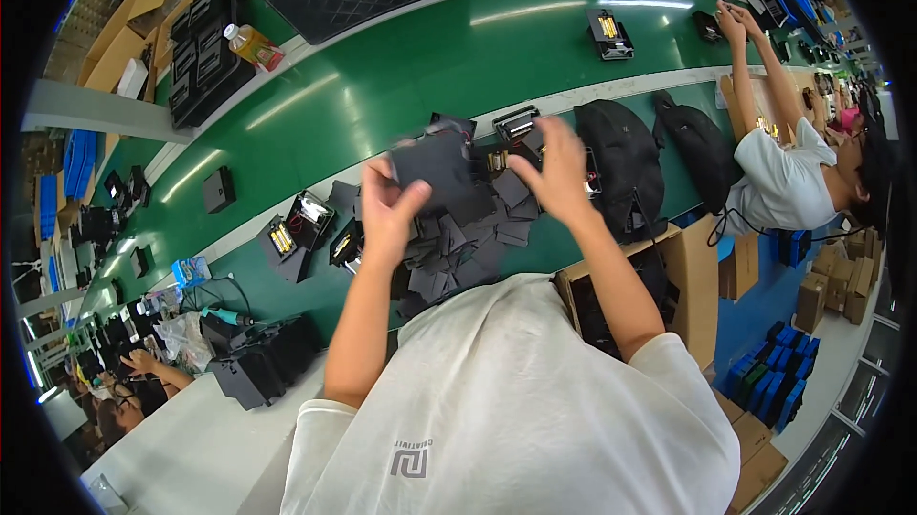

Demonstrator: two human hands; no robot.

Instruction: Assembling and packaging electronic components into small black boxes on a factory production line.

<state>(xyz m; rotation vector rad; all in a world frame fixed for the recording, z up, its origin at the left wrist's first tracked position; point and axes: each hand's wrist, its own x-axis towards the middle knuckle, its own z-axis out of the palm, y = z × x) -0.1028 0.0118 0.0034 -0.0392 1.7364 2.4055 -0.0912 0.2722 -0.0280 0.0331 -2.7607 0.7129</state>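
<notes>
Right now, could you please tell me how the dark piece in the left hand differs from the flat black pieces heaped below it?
The dark piece is held up in the left hand, while the flat black pieces lie loose and overlapping. The dark piece looks motion-blurred; the flat black pieces show sharper edges. The dark piece also appears larger than any of the flat black pieces. Both are dark-coloured.

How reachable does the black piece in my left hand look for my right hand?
Likely yes: your right hand looks empty and open, with nothing seen blocking the gap to the black piece; your left hand grips its left side.
</notes>
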